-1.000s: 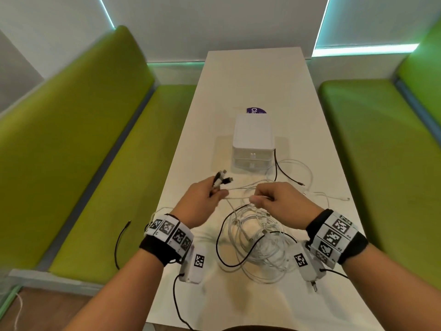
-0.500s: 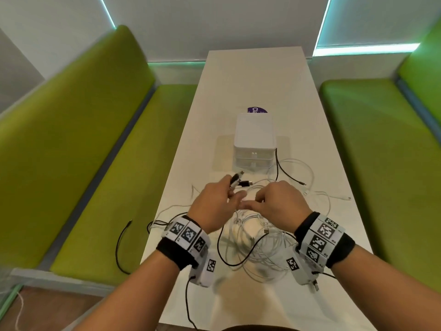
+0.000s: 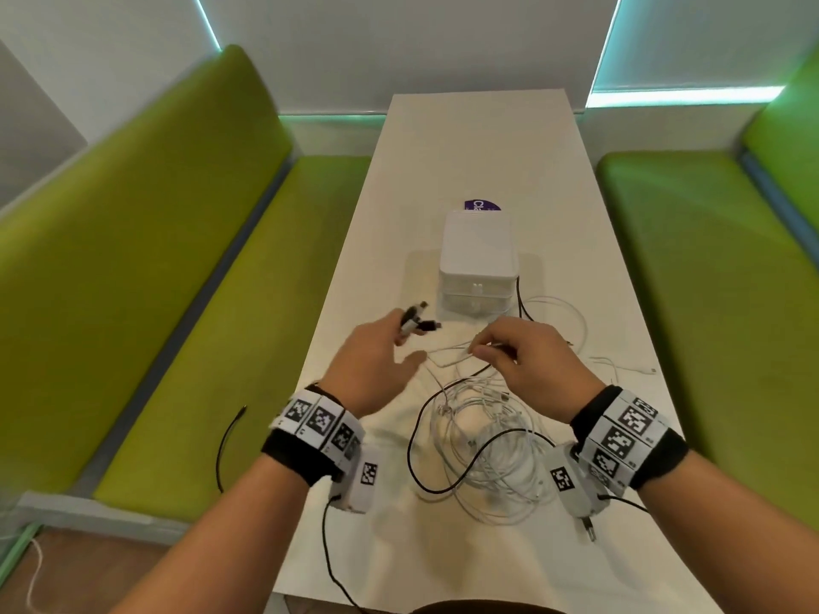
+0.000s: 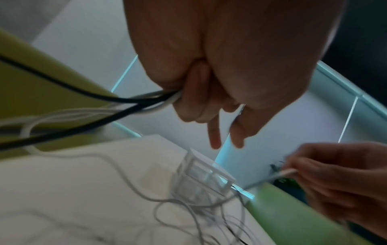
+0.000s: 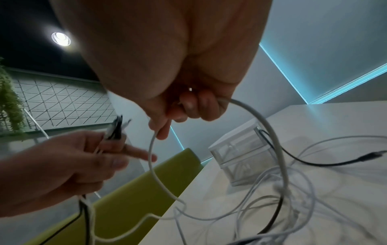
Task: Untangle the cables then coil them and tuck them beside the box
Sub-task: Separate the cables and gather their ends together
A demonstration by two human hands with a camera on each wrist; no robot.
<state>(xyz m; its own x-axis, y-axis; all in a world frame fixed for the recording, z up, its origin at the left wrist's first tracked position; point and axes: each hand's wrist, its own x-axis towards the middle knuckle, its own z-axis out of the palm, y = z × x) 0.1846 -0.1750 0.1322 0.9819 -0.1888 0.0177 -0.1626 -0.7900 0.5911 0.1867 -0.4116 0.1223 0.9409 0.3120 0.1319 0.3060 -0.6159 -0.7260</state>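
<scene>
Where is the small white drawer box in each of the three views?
Head: white drawer box stands mid-table, beyond both hands.
Left wrist: box lower centre, blurred, below the left hand's fingers.
Right wrist: box centre-right.
Shared landmark: the black cable beside the box's right side.

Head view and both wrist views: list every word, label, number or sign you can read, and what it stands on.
"Cl": white letters on the purple sticker on the table behind the white drawer box, which hides the rest.
Wristband markers: black-and-white square codes, tiny print beside them too small to read.
Wrist views: no text.
</scene>
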